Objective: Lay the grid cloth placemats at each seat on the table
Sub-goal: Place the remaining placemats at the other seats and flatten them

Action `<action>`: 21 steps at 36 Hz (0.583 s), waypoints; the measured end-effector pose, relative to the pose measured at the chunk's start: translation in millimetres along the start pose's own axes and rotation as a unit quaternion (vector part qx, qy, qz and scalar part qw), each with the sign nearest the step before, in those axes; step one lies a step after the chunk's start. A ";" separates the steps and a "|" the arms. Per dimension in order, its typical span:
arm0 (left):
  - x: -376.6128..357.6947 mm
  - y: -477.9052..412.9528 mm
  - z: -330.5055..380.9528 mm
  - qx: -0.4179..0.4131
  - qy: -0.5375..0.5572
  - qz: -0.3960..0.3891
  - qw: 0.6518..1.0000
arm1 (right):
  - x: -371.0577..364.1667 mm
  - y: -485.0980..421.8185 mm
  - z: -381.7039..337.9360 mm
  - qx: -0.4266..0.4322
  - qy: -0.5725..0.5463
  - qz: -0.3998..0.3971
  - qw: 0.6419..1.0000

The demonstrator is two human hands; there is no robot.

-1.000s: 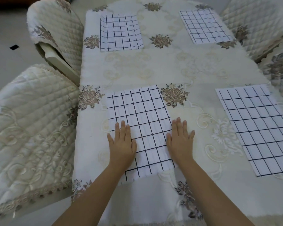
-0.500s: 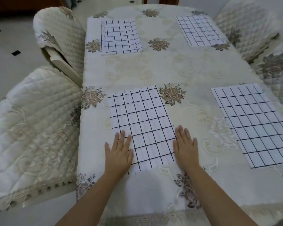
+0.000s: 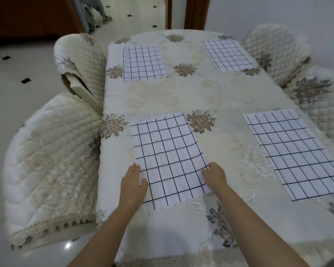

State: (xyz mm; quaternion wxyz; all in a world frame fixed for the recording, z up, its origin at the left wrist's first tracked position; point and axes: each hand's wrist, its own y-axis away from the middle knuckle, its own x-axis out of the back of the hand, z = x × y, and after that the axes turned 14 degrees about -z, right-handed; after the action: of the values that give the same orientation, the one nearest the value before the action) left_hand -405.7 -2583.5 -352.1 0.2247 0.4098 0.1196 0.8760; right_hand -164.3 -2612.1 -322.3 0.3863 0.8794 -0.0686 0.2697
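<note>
Four white cloth placemats with a dark grid lie on the cream floral tablecloth of the table (image 3: pixel 210 93). The near-left placemat (image 3: pixel 168 155) is between my hands. My left hand (image 3: pixel 132 185) rests flat along its left edge, fingers straight and thumb on the cloth. At the mat's right edge my right hand (image 3: pixel 215 175) has its fingers curled and pinches the cloth. The near-right placemat (image 3: pixel 297 151), far-left placemat (image 3: pixel 144 62) and far-right placemat (image 3: pixel 228 54) lie flat, untouched.
Quilted cream chairs flank the table: a near-left chair (image 3: pixel 50 170), a far-left chair (image 3: pixel 79 58), a far-right chair (image 3: pixel 278 47) and a near-right chair (image 3: pixel 326 105). White tiled floor runs along the left. A person's legs (image 3: pixel 96 10) show far back.
Both hands slid back toward me along the near-left placemat's sides. The right hand's fingers went from flat to curled on the mat's edge. The view tilted up, showing more of the room.
</note>
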 end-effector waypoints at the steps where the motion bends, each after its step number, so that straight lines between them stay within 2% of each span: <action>1: 0.8 -0.4 -1.3 0.004 -0.003 0.002 1.000 | -2.0 -0.6 1.1 -0.001 -0.001 -0.003 1.000; 6: 6.8 -1.4 -9.6 0.025 0.000 0.011 1.000 | -14.1 1.7 -2.5 0.017 -0.018 -0.015 1.000; 13: 18.7 0.8 -20.5 0.043 0.010 0.014 0.999 | -25.0 2.4 -9.5 0.035 -0.062 -0.089 0.993; 21: 22.3 4.8 -24.2 0.049 -0.023 -0.004 0.999 | -16.7 0.5 -7.6 0.059 0.014 -0.129 0.990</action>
State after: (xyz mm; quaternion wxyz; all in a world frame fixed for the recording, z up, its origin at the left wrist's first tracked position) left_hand -438.4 -2577.3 -350.8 0.2102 0.4397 0.1592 0.8586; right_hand -181.8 -2608.4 -326.5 0.3661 0.8985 0.0670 0.2329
